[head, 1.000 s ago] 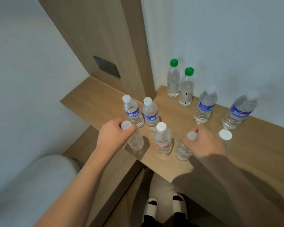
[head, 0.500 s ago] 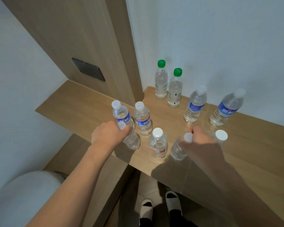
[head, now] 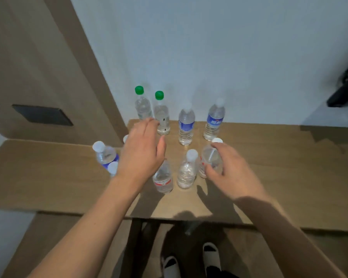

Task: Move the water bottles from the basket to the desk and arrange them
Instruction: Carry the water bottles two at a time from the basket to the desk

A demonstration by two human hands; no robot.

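The right hand [head: 232, 173] curls its fingers [head: 219, 146] and thumb round a clear, white-capped water bottle [head: 210, 157] at the right end of the near row, while the left hand [head: 142, 151] hovers with its fingers [head: 149, 125] straight and loosely spread, holding nothing, over the bottles to the left. All the bottles stand upright on the wooden table [head: 279, 167]: clear plastic, two green-capped bottles [head: 143, 105] far against the wall, two blue-labelled bottles [head: 186, 125] to their right, a red-labelled bottle [head: 163, 180] and a plain one [head: 187, 171] near, and more blue-labelled ones [head: 105, 155] at left.
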